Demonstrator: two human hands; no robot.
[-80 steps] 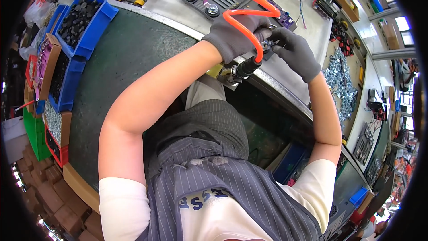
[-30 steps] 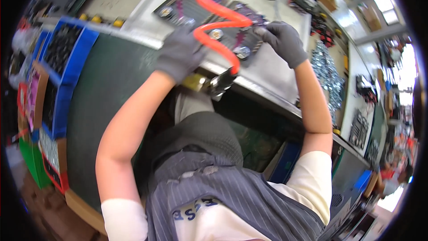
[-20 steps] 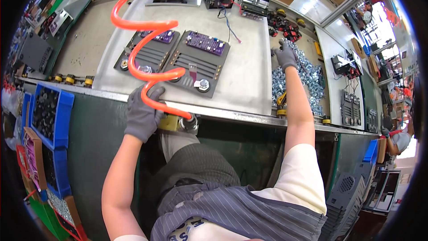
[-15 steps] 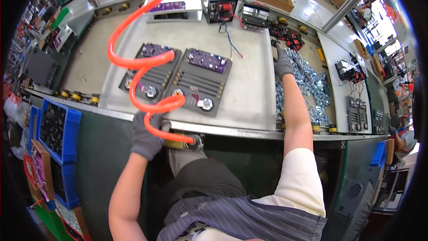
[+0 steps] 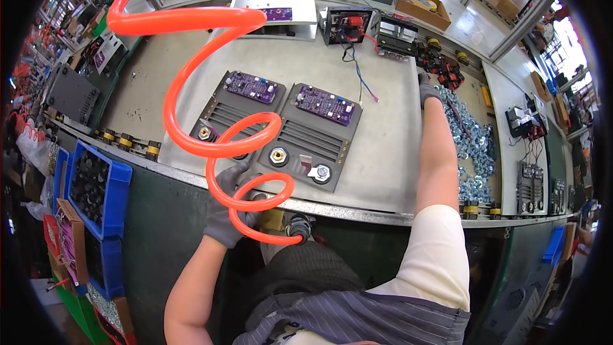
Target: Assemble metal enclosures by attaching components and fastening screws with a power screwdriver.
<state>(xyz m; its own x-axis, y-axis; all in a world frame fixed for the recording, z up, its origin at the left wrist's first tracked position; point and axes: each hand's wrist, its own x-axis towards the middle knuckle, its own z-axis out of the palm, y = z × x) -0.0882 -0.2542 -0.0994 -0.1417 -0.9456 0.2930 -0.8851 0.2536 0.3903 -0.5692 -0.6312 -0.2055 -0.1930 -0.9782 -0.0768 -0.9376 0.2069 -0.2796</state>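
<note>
My left hand (image 5: 225, 214), in a grey glove, is closed around a yellowish air tool (image 5: 273, 220) at the table's front edge. A coiled orange air hose (image 5: 191, 144) runs from the tool's end up across the view and partly covers that hand. Just behind it lie two dark grey heatsink plates (image 5: 313, 134), side by side, each with a purple circuit board (image 5: 324, 105) and large bolts. My right arm stretches far forward. The gloved right hand (image 5: 429, 91) is beside a heap of silvery screws (image 5: 472, 137) and close to black-and-red parts (image 5: 444, 67); its fingers are mostly hidden.
At the table's back stand a white panel (image 5: 274, 9), an open black unit (image 5: 347, 24) with trailing wires, and a black frame (image 5: 394, 33). Blue bins (image 5: 96, 185) of black parts are at the left. More wired units (image 5: 527, 121) sit on the right.
The whole view has shifted, so the table appears farther right and lower. My left hand still holds the air tool near the edge. The right hand remains reached out by the screws.
</note>
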